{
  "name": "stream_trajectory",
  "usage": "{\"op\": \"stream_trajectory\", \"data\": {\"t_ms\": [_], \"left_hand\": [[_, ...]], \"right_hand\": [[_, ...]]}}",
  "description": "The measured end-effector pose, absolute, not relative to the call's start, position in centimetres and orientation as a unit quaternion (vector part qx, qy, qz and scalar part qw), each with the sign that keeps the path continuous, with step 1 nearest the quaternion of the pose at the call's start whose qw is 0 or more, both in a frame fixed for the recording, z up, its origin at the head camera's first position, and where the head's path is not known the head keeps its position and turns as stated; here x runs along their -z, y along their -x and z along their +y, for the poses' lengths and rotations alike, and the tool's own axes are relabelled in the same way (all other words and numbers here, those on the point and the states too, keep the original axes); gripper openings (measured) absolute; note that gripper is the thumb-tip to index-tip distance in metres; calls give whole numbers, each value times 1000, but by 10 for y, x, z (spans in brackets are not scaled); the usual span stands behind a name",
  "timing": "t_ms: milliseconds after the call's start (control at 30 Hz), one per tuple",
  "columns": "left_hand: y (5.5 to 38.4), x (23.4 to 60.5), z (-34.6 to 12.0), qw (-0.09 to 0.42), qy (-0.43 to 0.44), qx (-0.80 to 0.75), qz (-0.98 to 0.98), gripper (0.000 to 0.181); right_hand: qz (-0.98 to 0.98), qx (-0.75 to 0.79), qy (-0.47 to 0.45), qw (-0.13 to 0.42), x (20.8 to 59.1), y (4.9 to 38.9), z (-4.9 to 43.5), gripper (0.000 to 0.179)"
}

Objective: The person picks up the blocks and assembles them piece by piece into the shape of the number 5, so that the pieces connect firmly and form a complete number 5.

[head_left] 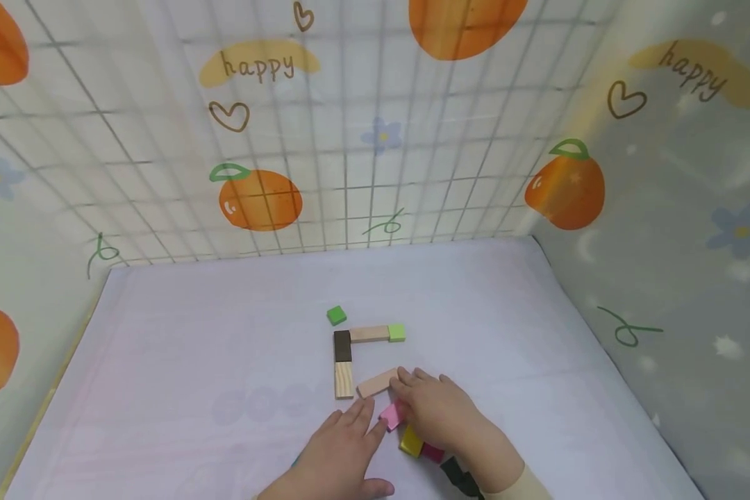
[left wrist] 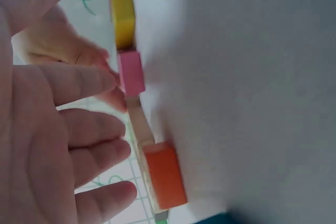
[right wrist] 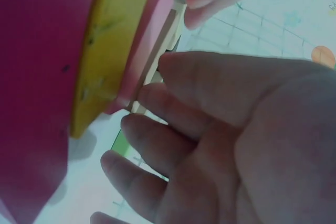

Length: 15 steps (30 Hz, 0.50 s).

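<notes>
Left hand, its fingers loosely spread, and right hand, fingers extended, flank a pale tan rectangular wooden block and a pink rectangular block on the white surface, apparently to steady them; neither hand grips.

On the pale cloth, a dark brown rectangular block lies directly behind a striped wooden block. A plain wooden bar extends right from the brown one to a light-green square block. Right of the striped block lies a slanted wooden bar, its right end by the right hand; before it, a pink block, then a yellow block.
</notes>
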<state>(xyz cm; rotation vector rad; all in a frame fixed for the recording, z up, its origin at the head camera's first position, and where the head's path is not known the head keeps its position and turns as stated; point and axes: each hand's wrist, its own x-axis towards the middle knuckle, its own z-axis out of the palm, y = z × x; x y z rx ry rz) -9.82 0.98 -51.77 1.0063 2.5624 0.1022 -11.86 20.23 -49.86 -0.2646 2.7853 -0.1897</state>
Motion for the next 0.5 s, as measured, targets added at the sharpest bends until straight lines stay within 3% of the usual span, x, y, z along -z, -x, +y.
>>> {"op": "stream_trajectory", "data": {"t_ms": [500], "left_hand": [[96, 523, 13, 191, -355, -45, 914, 90]], "right_hand": [[974, 70, 111, 182, 492, 124, 206, 44]]}}
